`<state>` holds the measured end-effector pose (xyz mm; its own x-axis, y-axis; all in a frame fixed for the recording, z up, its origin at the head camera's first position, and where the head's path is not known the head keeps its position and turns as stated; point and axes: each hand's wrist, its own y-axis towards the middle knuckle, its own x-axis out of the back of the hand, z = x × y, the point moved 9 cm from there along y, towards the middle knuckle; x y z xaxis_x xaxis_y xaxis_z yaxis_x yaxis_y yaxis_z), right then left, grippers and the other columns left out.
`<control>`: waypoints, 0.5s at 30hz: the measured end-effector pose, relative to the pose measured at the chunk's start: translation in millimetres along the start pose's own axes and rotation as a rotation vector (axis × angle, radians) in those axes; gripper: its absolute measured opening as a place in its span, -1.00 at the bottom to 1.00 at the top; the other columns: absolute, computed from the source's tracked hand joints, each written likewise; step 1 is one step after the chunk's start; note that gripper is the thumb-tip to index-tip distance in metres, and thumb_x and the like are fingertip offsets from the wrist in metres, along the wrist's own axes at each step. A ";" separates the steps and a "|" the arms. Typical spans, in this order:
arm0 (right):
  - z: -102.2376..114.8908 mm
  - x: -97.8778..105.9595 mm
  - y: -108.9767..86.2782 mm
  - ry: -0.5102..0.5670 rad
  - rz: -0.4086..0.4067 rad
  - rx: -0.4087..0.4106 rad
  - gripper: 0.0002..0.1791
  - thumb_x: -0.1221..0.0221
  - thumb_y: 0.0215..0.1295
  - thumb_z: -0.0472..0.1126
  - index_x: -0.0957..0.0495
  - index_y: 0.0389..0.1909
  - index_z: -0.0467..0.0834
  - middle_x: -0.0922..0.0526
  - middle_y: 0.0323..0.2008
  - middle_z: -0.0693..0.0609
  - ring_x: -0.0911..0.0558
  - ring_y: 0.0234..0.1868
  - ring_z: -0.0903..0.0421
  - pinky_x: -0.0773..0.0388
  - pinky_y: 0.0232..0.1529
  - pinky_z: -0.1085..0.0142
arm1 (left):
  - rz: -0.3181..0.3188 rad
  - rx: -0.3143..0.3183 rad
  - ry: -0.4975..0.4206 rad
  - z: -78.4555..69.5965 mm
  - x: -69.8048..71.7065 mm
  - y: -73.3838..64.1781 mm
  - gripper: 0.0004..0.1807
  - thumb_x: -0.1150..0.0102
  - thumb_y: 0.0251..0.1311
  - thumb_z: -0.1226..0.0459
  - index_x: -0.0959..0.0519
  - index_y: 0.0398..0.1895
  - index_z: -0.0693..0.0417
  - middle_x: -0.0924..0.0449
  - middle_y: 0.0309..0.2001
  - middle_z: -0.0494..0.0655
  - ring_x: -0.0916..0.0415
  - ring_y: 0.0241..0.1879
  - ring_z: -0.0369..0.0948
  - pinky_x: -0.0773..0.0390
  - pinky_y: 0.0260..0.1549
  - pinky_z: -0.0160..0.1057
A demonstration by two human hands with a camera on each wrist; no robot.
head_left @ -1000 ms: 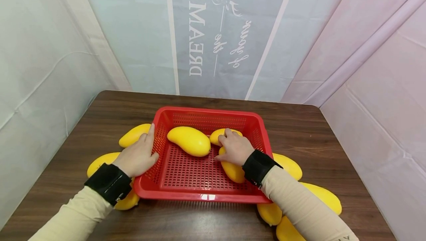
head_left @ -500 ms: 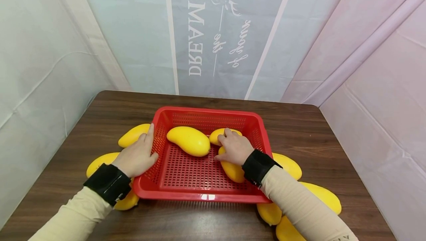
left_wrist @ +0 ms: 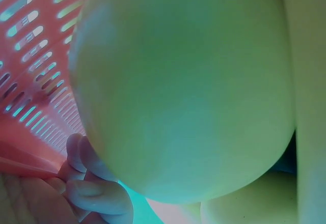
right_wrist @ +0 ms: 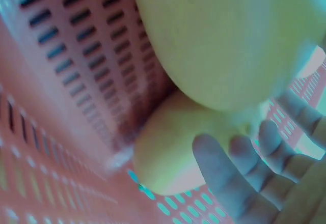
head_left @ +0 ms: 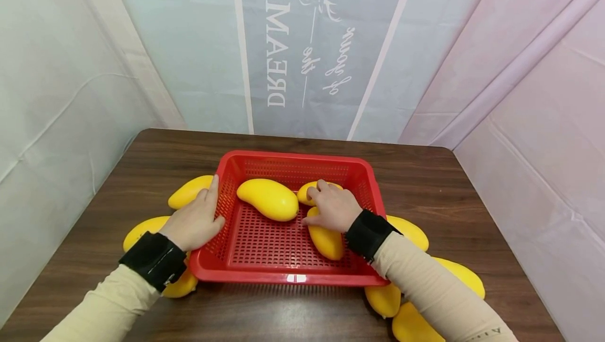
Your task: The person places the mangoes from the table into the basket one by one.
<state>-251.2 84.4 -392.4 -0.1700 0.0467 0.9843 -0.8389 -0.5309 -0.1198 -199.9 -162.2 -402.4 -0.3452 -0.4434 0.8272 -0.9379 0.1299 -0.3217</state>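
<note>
The left hand (head_left: 195,224) holds the left edge of the red basket (head_left: 246,278), thumb over the rim, index finger straight along it and other fingers bent outside; this is unchanged from the earlier frames. The right hand (head_left: 334,208) is inside the basket, fingers over the far mango (head_left: 303,195) and thumb at the near mango (head_left: 326,243); whether the fingers grip either cannot be told. Since half a second ago, the near mango has shifted slightly left together with the thumb, exposing more of its right side. The long mango (head_left: 268,199) at the basket's left is unmoved. Further mangoes (head_left: 190,192) lie on the counter (head_left: 274,315), both sides of the basket.
</note>
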 end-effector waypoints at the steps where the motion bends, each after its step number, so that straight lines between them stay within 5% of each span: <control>1: -0.1 1.8 -0.4 0.005 0.002 -0.002 -0.40 -0.38 0.05 0.25 -0.58 -0.01 -0.05 -0.50 -0.18 -0.03 -0.51 -0.31 0.07 -0.59 -0.36 0.23 | 0.001 0.000 -0.002 0.0 -0.2 0.1 0.09 -0.12 0.30 0.21 0.50 0.58 0.04 -0.28 0.10 0.25 -0.52 -0.46 -0.23 -0.69 -0.46 -0.25; 15: -10.3 48.0 -17.4 0.076 0.010 -0.018 -0.30 -0.34 0.10 0.24 -0.53 0.18 -0.08 -0.63 0.01 -0.06 -0.62 -0.10 0.01 -0.66 -0.18 0.16 | 0.003 0.001 0.002 -0.8 1.3 -0.8 0.09 -0.12 0.31 0.21 0.50 0.57 0.04 -0.28 0.10 0.25 -0.52 -0.45 -0.22 -0.69 -0.46 -0.25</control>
<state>-250.1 104.6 -344.4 -0.2170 0.1057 0.9704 -0.8461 -0.5161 -0.1330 -199.7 -162.1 -400.7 -0.3482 -0.4416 0.8269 -0.9367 0.1302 -0.3249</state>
